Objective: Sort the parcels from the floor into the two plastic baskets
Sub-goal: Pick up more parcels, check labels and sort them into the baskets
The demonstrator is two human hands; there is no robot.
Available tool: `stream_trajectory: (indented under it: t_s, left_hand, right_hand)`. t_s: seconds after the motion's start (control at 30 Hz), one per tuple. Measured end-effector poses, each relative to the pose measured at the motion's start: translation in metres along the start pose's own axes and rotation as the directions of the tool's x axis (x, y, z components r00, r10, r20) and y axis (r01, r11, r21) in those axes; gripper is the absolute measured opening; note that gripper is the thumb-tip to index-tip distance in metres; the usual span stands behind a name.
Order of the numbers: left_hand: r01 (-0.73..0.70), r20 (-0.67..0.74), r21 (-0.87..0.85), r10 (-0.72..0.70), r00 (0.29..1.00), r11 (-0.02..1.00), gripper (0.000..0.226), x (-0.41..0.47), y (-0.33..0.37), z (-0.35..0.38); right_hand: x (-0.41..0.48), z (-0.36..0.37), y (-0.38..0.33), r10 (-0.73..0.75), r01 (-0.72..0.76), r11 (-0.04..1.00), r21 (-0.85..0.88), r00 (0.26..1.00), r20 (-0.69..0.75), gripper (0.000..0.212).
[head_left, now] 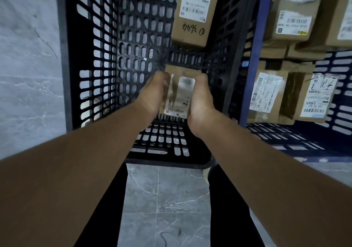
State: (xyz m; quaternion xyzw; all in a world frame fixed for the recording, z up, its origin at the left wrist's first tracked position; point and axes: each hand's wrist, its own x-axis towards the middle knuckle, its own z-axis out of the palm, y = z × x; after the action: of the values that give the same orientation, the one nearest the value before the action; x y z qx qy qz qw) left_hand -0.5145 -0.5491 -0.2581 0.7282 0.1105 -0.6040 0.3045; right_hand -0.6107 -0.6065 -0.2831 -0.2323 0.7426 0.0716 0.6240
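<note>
Only the head view to go on: the person's left hand (154, 94) and right hand (200, 102) grip a small cardboard parcel (181, 96) from either side, holding it inside the black basket (91, 56) near its close end. One boxed parcel (194, 14) already sits at the black basket's far end. The blue basket (252, 56), right of the black basket, holds a stack of parcels (266, 94). So the sorting looks well underway. The floor (162, 199) in front of the black basket shows no parcels, but whatever's left out of frame can't be told.
</note>
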Motion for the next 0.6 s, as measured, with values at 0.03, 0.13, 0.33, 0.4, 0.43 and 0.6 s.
stream_trajectory:
  t_s: [0.03, 0.13, 0.33, 0.4, 0.43, 0.6]
  left_hand:
    - [-0.012, 0.009, 0.003, 0.012, 1.0, 1.0, 0.038, -0.007, 0.003, -0.002]
    - [-0.076, 0.038, 0.046, 0.074, 0.997, 0.996, 0.034, -0.042, 0.018, -0.008]
    - [-0.128, 0.031, 0.058, 0.127, 0.991, 0.99, 0.038, -0.122, 0.056, -0.011]
    - [-0.135, 0.032, 0.038, 0.134, 0.99, 0.99, 0.037, -0.146, 0.068, -0.014]
    - [-0.144, 0.022, 0.031, 0.144, 0.989, 0.989, 0.037, -0.158, 0.076, -0.015]
    - [-0.239, -0.009, 0.057, 0.239, 0.971, 0.969, 0.032, -0.24, 0.127, -0.02]
  right_hand:
    - [-0.01, 0.001, -0.004, -0.008, 0.008, 1.0, 0.025, 1.0, 0.004, 0.086]
    - [-0.046, 0.003, -0.018, -0.039, 0.036, 0.997, 0.073, 0.998, 0.041, 0.075]
    - [-0.125, -0.013, -0.053, -0.086, 0.074, 0.992, 0.1, 0.989, 0.117, 0.058]
    - [-0.152, -0.029, -0.066, -0.086, 0.078, 0.995, 0.058, 0.983, 0.159, 0.039]
    - [-0.175, -0.036, -0.076, -0.095, 0.085, 0.994, 0.068, 0.983, 0.157, 0.037]
    - [-0.252, -0.056, -0.102, -0.154, 0.127, 0.98, 0.153, 0.972, 0.18, 0.039]
